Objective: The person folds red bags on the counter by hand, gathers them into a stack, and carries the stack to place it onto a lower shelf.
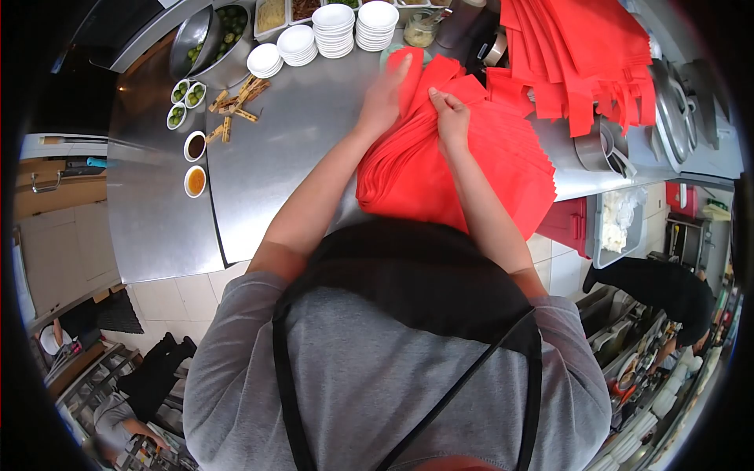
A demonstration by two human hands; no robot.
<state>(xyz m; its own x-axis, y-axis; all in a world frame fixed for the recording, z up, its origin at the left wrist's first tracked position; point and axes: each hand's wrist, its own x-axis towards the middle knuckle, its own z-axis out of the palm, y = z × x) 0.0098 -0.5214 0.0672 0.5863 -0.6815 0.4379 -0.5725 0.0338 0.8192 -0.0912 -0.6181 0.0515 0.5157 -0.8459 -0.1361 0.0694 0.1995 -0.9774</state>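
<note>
A thick, fanned-out stack of red cloth bags lies on the steel table against my apron. My left hand is at the stack's upper left, closed around the red cloth at the handle end; it is slightly blurred and some fingers are hidden behind the fabric. Close to its right, my right hand pinches the top edge of a bag between thumb and fingers. Beyond it, a second pile of red bags lies at the back right, with its handle strips hanging toward me.
On the steel table are stacks of white saucers, two sauce cups, small bowls of green citrus, wrapped sticks and a large metal pot. A saucepan stands right. Other people work behind me on both sides.
</note>
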